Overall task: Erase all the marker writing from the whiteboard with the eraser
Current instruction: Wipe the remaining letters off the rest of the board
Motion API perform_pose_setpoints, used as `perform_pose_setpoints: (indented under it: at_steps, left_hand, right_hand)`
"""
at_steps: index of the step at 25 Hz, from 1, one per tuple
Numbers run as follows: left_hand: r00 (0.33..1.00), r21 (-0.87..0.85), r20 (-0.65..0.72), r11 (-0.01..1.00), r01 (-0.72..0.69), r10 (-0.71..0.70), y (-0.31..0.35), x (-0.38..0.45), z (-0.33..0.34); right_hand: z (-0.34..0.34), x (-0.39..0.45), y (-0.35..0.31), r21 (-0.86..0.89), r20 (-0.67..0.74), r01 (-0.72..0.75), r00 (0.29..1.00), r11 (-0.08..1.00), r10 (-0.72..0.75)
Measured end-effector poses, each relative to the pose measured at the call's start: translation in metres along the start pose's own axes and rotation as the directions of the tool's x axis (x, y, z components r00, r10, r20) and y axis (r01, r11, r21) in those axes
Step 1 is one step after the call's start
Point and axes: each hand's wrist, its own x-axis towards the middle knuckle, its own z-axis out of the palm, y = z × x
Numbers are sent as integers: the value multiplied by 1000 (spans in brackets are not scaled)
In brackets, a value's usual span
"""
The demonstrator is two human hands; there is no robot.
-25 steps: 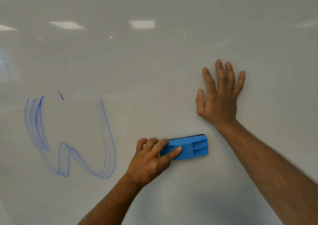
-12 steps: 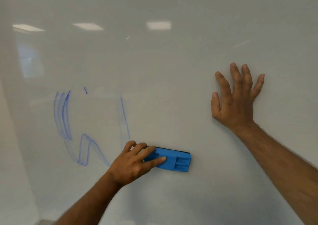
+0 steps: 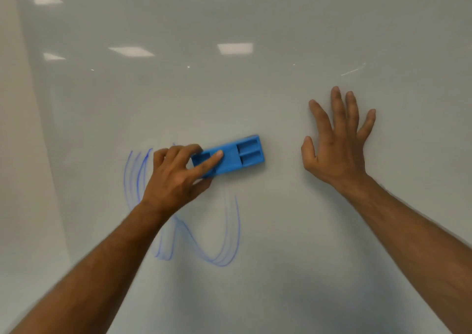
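Even, soft indoor light on a glossy surface, slightly blurred.

The glossy white whiteboard point(image 3: 281, 40) mirrors rectangular ceiling light panels point(image 3: 234, 47) as pale glare patches near the top, with small bright specks below them. Faint soft shadows fall beside the flat right hand point(image 3: 337, 152) and under the blue plastic eraser point(image 3: 237, 158). The forearms smear toward the lower corners, and the wide lens bends the left edge.

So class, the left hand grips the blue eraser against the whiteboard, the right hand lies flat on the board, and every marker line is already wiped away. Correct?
Not quite. The head view shows blue marker lines remaining on the whiteboard. The left hand does grip the eraser, and the right hand lies flat.
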Motion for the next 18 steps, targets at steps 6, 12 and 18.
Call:
perform_pose_setpoints:
  at_steps: [6,12,18]
  left_hand:
    - [991,-95,-21,987,131,-133,-20,21,7]
    - [996,-171,-27,981,-91,87,2,-17,13]
    - [926,-272,39,895,-352,376,36,-87,12]
  right_hand:
    - [9,-2,-5,-66,69,-44,996,997,49]
    - [17,-9,-11,-134,43,-68,996,989,74]
    - [24,-14,-11,-183,0,-51,999,982,52]
